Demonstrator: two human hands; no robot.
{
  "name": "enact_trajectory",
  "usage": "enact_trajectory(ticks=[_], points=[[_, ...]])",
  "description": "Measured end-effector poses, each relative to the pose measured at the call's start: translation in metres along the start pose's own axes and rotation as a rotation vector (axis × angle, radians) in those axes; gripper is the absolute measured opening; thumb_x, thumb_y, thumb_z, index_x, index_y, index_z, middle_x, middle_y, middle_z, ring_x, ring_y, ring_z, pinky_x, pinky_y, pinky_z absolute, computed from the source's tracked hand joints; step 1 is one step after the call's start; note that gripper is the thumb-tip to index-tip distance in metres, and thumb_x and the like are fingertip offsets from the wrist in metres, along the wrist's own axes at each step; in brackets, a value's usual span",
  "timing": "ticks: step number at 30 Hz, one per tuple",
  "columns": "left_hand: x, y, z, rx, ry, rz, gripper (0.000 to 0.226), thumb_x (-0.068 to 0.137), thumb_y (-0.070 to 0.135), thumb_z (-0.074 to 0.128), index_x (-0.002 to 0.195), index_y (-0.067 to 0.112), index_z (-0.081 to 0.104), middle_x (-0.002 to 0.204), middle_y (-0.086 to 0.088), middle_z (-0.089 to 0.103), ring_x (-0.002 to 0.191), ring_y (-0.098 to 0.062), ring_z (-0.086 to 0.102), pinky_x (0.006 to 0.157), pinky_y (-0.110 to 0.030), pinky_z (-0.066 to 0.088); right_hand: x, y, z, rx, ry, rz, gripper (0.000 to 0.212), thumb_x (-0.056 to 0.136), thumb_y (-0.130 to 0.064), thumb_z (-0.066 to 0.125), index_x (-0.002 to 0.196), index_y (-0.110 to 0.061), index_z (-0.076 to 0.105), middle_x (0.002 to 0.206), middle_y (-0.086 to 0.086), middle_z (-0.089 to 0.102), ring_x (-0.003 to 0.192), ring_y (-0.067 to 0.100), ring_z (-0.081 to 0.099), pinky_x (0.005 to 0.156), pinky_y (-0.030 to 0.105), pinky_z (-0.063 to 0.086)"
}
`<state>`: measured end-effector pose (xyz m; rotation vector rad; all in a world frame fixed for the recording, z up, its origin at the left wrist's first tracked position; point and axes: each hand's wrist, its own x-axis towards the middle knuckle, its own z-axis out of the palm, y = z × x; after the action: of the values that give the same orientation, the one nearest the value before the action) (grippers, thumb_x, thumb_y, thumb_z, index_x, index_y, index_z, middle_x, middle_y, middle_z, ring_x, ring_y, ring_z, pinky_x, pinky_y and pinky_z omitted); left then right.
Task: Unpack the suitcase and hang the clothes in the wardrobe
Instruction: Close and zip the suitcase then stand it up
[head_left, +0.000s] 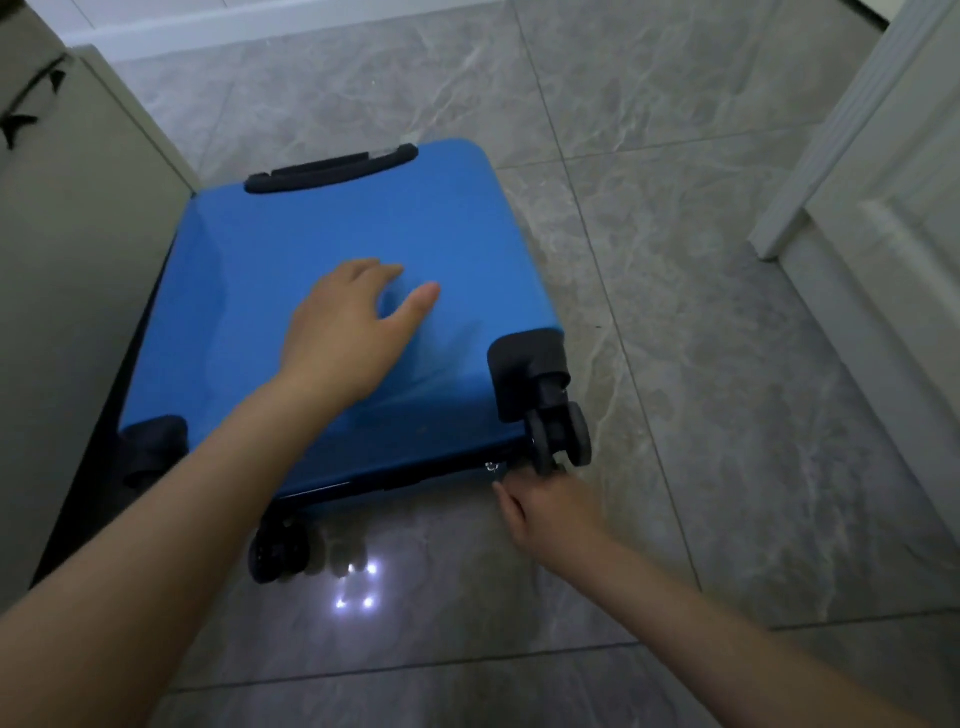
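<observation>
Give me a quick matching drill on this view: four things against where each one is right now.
Things:
1. left hand
2. right hand
3. carry handle
4. cabinet

Places:
A. at the suitcase's far edge
B. flat on the blue suitcase lid
C. beside the suitcase's left side
D. at the zip pull near the wheel

Pairs: 1-B, 2-D, 3-A, 4-C
</observation>
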<state>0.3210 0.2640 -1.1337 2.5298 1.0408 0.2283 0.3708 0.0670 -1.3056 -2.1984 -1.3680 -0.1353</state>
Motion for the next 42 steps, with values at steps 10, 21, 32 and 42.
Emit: enact_trajectory(ticks=[10,21,32,42], points=[[0.017,0.078,0.056,0.167,-0.224,-0.282,0.136,0.052,0.09,0.049,0.149,0.009,0.0,0.152,-0.03,-0.013,0.141,-0.042,-0.015,0.112,-0.056,-0.006,-0.05,0.009,0.011,0.013,-0.095,-0.143,0.053,0.1,-0.035,0.021,0.08,-0.017,0.067,0.067,0.002,0.064,0.054,0.022,0.061,0.043,0.028,0.05],[0.024,0.087,0.076,0.238,-0.168,-0.22,0.124,0.064,0.087,0.041,0.149,0.011,-0.007,0.148,-0.037,-0.014,0.138,-0.047,-0.018,0.109,-0.062,-0.008,-0.025,0.027,-0.027,-0.079,-0.121,-0.246,0.019,0.078,-0.031,0.042,0.067,-0.025,0.057,0.048,-0.009,0.053,0.035,0.008,0.047,0.036,0.016,0.008],[0.031,0.094,0.081,0.242,-0.171,-0.204,0.124,0.065,0.087,0.039,0.149,0.009,-0.008,0.147,-0.038,-0.014,0.138,-0.046,-0.021,0.107,-0.063,-0.01,-0.023,0.098,-0.058,0.055,-0.036,-0.144,0.043,0.093,-0.032,0.038,0.057,-0.013,0.054,0.053,0.0,0.052,0.041,0.018,0.051,0.035,0.021,0.036],[0.033,0.096,0.084,0.252,-0.164,-0.196,0.123,0.065,0.087,0.037,0.149,0.01,-0.009,0.147,-0.038,-0.014,0.138,-0.047,-0.021,0.108,-0.063,-0.01,-0.013,0.11,-0.055,0.019,0.073,-0.035,0.05,0.095,-0.039,0.037,0.054,-0.014,0.051,0.049,-0.002,0.047,0.039,0.014,0.044,0.04,0.02,0.031]])
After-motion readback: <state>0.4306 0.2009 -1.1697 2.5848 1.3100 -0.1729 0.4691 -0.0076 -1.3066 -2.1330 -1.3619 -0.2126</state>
